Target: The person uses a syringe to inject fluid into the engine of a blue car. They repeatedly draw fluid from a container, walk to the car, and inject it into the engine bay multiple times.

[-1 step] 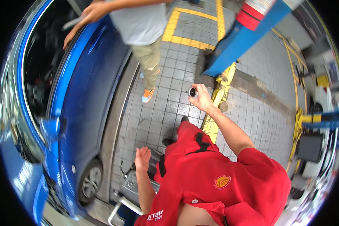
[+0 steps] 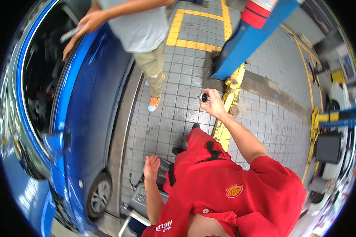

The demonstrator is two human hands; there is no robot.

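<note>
My right hand (image 2: 213, 103) is held out ahead of me over the tiled floor. Its fingers are closed around a small round cup-like container (image 2: 204, 97) with a pale rim and a dark inside; what is in it cannot be made out. Low on the left, my left hand (image 2: 151, 167) is empty, palm turned up and fingers stretched out. It is apart from the grey trolley-like unit (image 2: 140, 197) beside my leg, which my forearm partly covers.
A blue car (image 2: 93, 87) stands along the left. Next to it, a person (image 2: 140, 29) in a grey shirt holds a flat thin object (image 2: 70, 34). Beyond my right hand rise a blue lift post (image 2: 241, 49) and a yellow lift arm (image 2: 234, 87). A dark box-shaped unit (image 2: 328, 147) stands far right.
The whole view has shifted slightly. My right hand keeps its hold on the container, and my left hand remains open.
</note>
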